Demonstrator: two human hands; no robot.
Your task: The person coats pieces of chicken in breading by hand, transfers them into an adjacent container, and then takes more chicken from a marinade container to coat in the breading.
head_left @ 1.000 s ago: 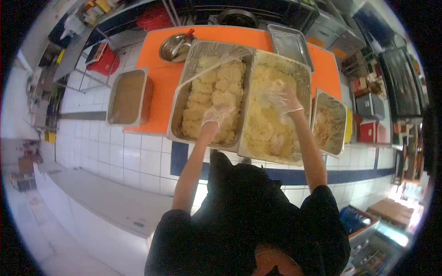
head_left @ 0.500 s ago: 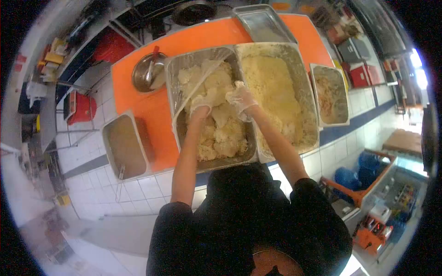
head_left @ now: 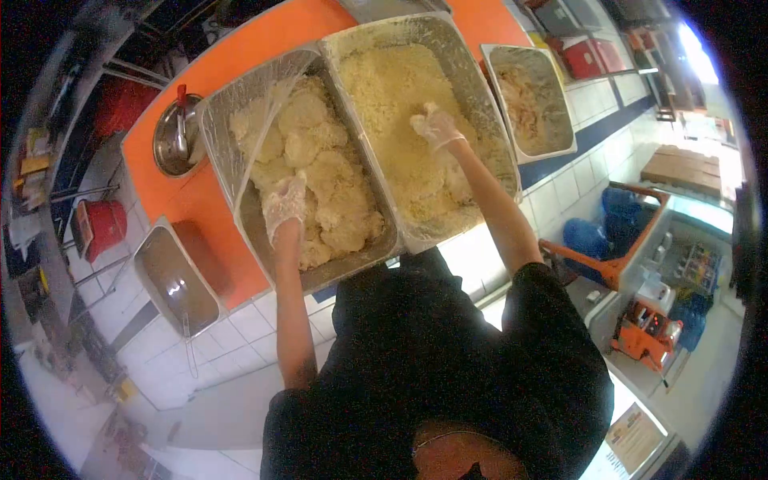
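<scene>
My left hand [head_left: 286, 206], in a clear glove caked with crumbs, is over the near left side of a deep metal pan [head_left: 382, 252] of breaded pieces [head_left: 324, 176]. Its fingers look loosely stretched out, and no piece shows in them. Clear plastic film [head_left: 268, 132] lies across that pan's left part. My right hand [head_left: 437, 128], gloved and crumb-coated too, hovers over or touches the pale yellow breading [head_left: 392, 88] in the adjoining metal pan [head_left: 500, 156]. Its fingers are apart, with nothing visible between them.
On the orange table [head_left: 216, 216] stands a steel bowl [head_left: 168, 148] with a red-handled utensil [head_left: 182, 120]. A smaller pan of raw-looking pieces [head_left: 524, 104] sits at the right. A pan of cloudy liquid [head_left: 172, 276], with a wire-handled tool [head_left: 189, 340], is at the near left.
My hands have moved apart: the right from the pans' shared rim to over the breading, the left nearer me over the breaded pieces. The camera view has shifted and tilted.
</scene>
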